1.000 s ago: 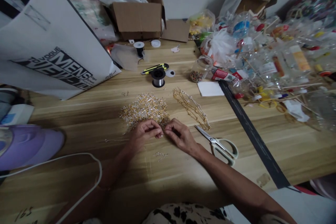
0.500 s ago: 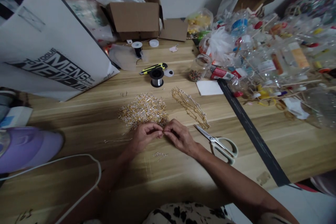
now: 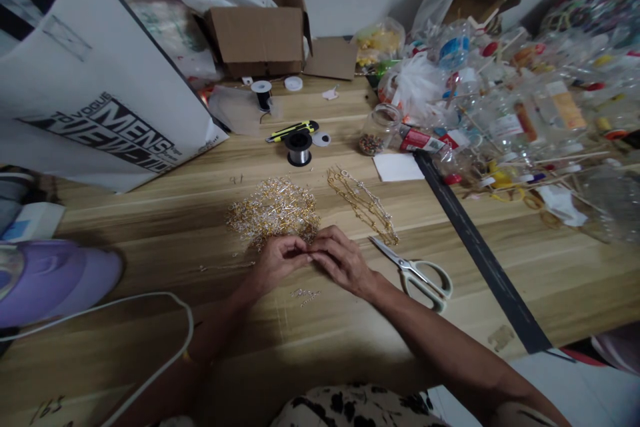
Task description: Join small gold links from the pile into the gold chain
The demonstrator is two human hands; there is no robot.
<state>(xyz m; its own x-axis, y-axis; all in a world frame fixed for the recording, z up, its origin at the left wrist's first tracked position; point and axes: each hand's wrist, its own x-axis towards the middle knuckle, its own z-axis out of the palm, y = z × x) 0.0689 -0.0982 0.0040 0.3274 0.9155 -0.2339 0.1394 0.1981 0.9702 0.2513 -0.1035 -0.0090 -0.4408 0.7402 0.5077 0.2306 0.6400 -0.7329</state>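
My left hand and my right hand meet fingertip to fingertip over the table, both closed in a pinch. Whatever lies between the fingers is too small to make out. Just beyond them spreads a heap of gold and silver jewellery pieces. A thin chain runs out on the table to the left of my left hand. Nearer my body lies a small group of silver links. Several gold and silver chains are stretched out beyond my right hand, and scissors with pale handles lie to its right.
A spool of silver wire and a yellow-black utility knife sit behind the heap. Further right stand a jar of beads and piled plastic bottles. A white bag, a purple appliance and a white cable occupy the left.
The hands stay pinched together in nearly the same spot. My right fingers have closed in slightly over the left fingertips.
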